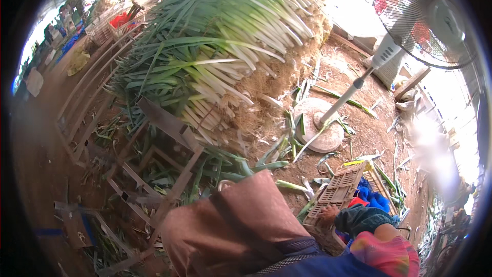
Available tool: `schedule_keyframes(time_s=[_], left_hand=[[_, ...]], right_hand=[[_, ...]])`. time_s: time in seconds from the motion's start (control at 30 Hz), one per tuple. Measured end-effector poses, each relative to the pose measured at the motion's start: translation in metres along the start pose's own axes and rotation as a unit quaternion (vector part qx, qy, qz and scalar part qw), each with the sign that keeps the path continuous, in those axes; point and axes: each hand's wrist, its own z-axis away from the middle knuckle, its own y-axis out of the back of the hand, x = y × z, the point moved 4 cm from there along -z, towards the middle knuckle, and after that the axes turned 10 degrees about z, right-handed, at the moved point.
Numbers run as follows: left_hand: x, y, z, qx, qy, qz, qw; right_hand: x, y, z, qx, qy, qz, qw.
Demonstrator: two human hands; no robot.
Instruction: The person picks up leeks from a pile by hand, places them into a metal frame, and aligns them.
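A single hand [328,215] shows at the lower right of the frame, resting on the near rim of a brown slatted plastic crate [338,192] that stands tilted on the dirt floor [359,133]; which hand it is cannot be told with certainty, though it appears to be the right, coming from a dark teal sleeve [361,219]; its grip looks partly curled over the crate edge, fingers on the slats, but whether it clasps the rim or merely lies on it cannot be told; the other hand is out of view. A brownish-pink garment with a dark strap [230,231] fills the lower centre of the frame, with a bright pink and yellow cloth [389,256] at the lower right. Blue fabric [371,197] lies just beside the crate on its right. A large stack of leeks [220,56], white stems toward the right and green tops toward the left, fills the upper centre, resting on a metal-framed rack [164,149] at centre left. A pedestal fan [425,20] stands at the upper right, its round base [320,128] on the floor at centre right, among scattered green trimmings [287,149]. A wire basket [110,25] with red contents sits at the upper left.
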Motion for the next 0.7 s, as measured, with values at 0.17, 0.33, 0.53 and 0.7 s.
schedule_keyframes(time_s=[0.17, 0.33, 0.53, 0.7], left_hand=[[0.089, -0.035, 0.139, 0.028, -0.291, -0.072, 0.954], [0.177, -0.159, 0.323, 0.107, -0.603, -0.253, 0.749], [0.18, -0.337, 0.459, -0.139, -0.826, -0.325, 0.44], [0.199, -0.396, 0.468, -0.076, -0.823, -0.477, 0.299]], right_hand=[[0.028, -0.053, 0.03, 0.007, -0.103, 0.007, 0.995], [0.055, -0.064, 0.011, -0.027, -0.168, -0.016, 0.985], [0.044, 0.035, -0.059, 0.174, -0.058, -0.273, 0.944], [0.057, 0.152, -0.105, 0.254, -0.008, -0.241, 0.937]])
